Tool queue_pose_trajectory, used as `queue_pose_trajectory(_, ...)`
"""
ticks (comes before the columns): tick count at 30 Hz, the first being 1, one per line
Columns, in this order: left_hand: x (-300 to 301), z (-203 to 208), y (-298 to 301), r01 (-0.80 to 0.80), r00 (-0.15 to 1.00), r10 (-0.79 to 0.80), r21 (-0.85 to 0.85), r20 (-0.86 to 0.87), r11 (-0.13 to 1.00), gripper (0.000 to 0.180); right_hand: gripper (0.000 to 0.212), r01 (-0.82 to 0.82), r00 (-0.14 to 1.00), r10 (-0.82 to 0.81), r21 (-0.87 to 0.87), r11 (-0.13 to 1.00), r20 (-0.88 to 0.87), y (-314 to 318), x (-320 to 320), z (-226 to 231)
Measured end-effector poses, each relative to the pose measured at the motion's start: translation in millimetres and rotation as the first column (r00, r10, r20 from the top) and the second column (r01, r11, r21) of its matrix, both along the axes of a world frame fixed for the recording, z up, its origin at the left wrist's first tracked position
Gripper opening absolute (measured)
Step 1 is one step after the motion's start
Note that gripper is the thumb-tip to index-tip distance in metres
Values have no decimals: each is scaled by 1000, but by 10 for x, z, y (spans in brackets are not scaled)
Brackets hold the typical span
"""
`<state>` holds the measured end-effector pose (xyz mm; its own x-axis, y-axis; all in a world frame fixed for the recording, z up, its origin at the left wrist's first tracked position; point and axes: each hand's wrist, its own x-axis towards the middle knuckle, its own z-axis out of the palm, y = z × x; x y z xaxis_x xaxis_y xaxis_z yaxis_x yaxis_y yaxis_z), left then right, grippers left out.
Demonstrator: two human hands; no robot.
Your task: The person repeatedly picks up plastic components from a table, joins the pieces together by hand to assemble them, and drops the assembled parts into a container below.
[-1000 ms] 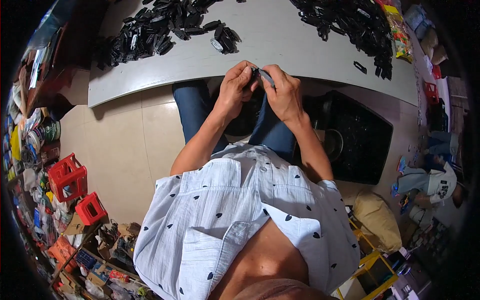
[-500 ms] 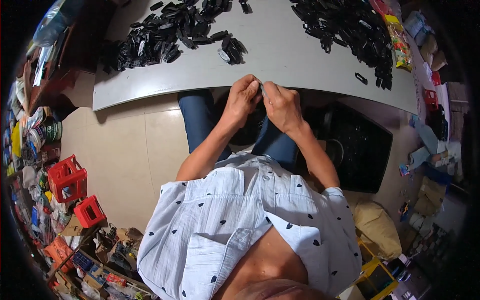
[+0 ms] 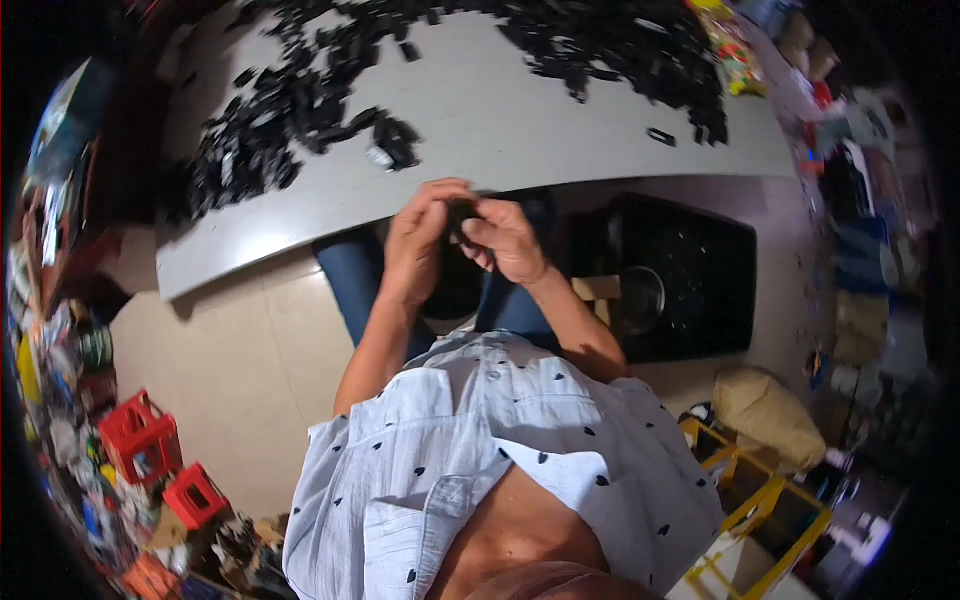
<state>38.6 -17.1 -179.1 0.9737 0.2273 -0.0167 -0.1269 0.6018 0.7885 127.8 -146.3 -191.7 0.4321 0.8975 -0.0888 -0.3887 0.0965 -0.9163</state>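
Close together at the table's front edge, my left hand (image 3: 416, 240) and my right hand (image 3: 508, 240) are both closed around a small dark part (image 3: 460, 211). It looks like the black plastic pieces on the table, but fingers and blur hide most of its shape. A small cluster of black pieces (image 3: 397, 141) lies on the grey-white table (image 3: 470, 110) just beyond my left hand. One loose black piece with an oblong outline (image 3: 661, 136) rests farther right.
Heaps of black pieces cover the table's left (image 3: 270, 130) and far right (image 3: 640, 60). A colourful packet (image 3: 738, 62) lies at the right edge. Below the table stands a large black bin (image 3: 690, 280); red stools (image 3: 140, 437) are on the floor at left.
My view has shifted and turned, so the table looks tilted. Both hands have drawn slightly back toward me, and the dark part is now deeper between them.
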Motion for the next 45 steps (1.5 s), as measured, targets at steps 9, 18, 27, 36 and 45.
queue_pose_trajectory(9,187,-231,787,-175,833,454,930,315,-324,47,45,247,772,-113,-132,960,625,-162,-60,-395)
queue_pose_trajectory(18,175,-225,909,-227,818,403,874,410,-429,28,38,186,959,-141,-170,968,246,-224,-9,-676)
queue_pose_trajectory(27,275,-15,56,150,970,-9,567,-243,810,15,30,288,758,-105,-185,940,644,-257,222,-104)
queue_pose_trajectory(36,205,-319,2,243,949,-160,306,-273,920,29,38,231,609,-133,-14,973,782,-300,119,-397)
queue_pose_trajectory(45,58,-285,-235,-57,965,234,782,-115,621,28,31,236,639,-139,-21,972,757,-290,31,-401)
